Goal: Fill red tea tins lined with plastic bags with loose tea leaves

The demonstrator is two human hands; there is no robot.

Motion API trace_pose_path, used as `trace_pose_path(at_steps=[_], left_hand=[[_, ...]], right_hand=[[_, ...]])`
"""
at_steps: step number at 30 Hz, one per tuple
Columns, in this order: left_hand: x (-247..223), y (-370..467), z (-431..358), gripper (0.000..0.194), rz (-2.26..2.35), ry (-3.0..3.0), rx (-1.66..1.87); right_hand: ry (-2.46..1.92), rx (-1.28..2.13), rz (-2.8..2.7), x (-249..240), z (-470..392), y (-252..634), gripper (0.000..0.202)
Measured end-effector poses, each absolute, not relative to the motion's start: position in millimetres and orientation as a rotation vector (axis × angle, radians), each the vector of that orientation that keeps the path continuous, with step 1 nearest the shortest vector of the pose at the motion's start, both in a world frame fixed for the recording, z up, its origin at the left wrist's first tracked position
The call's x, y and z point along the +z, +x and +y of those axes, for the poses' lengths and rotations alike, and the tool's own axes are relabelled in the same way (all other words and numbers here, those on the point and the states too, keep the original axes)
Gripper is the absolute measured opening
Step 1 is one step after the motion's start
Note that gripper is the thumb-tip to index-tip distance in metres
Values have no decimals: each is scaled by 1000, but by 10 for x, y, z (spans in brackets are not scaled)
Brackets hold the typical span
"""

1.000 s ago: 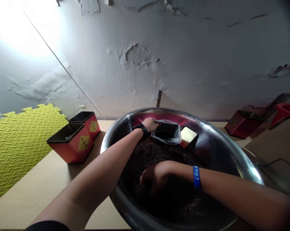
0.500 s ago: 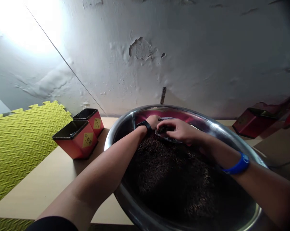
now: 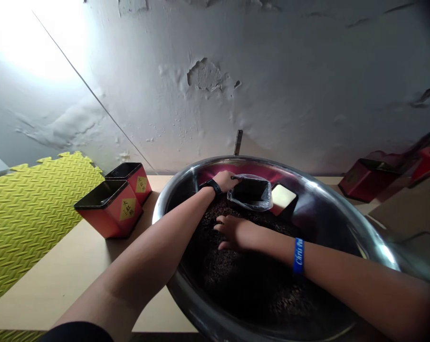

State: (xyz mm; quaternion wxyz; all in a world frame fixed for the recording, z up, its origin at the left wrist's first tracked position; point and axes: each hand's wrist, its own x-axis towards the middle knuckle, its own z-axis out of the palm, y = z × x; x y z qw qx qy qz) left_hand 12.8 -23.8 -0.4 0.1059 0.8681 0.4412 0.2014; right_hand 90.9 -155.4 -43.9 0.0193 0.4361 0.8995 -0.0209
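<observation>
the lined container (image 3: 252, 194) stood mouth up inside the far part of the metal bowl (image 3: 332, 221), a clear plastic liner (image 3: 261, 207) folded over its rim. the left hand (image 3: 224, 181) had its fingers closed on the left edge of that rim. the right hand (image 3: 236, 232) was over the dark loose leaves (image 3: 220, 266), fingers apart and slightly curled, with nothing visible in their grasp; whether the tips touched the leaves, i could not tell. a cream-topped box (image 3: 283, 197) sat just right of the container. the container seemed light and stiff-walled, the liner soft and slippery, so wall and film were best pinched together. the leaves looked dry and brittle, better scooped from beneath than squeezed.
</observation>
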Motion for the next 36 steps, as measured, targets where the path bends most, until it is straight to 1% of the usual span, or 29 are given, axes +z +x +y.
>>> trace_pose_path(at_steps=[1,2,3,4,7,8,11,14,16,18,21,22,24,25,27,29,31,33,34,36], left_hand=[[1,125,-248,41,1299,2557,598],[7,122,-259,41,1299,2559,599],[14,119,-272,41,1298,2561,596],[22,116,-284,41,1296,2565,589],[43,109,-313,42,1287,2582,563],[49,109,-317,43,1288,2583,560],[55,116,-314,42,1301,2571,556],[46,125,-297,41,1302,2564,554],[40,127,-290,41,1295,2562,556],[39,121,-287,41,1290,2554,555],[48,102,-285,38,1256,2567,532],[50,98,-284,35,1228,2583,515],[50,97,-282,32,1198,2596,499],[46,101,-282,32,1207,2590,505],[36,116,-283,35,1249,2564,533],[28,129,-287,36,1252,2560,545],[27,132,-288,33,1189,2593,514],[30,127,-288,32,1168,2606,488],[33,123,-289,33,1179,2602,484],[36,118,-296,37,1211,2581,494]], right_hand=[[1381,-95,2731,-531,-1550,904,60],[1404,-126,2674,-604,-1543,903,66],[1387,-200,2628,-654,-1537,901,66],[1328,-302,2600,-682,-1535,894,62],[1021,-590,2566,-663,-1558,838,40],[925,-663,2553,-633,-1572,816,36],[781,-777,2545,-487,-1608,790,32],[723,-930,2690,-248,-1610,838,31],[739,-1030,2848,-50,-1583,899,31],[845,-1081,2967,146,-1531,983,29],[1137,-999,3111,341,-1404,1173,27],[1269,-881,3169,361,-1349,1253,26],[1516,-502,3205,335,-1234,1421,27],[1595,-310,3139,298,-1185,1496,27],[1649,-55,2893,218,-1126,1593,26],[1663,92,2731,180,-1144,1580,24],[1690,230,2810,194,-1238,1449,24],[1633,236,3005,202,-1376,1244,27],[1542,133,3073,179,-1446,1137,27],[1269,-183,3052,52,-1559,958,25]])
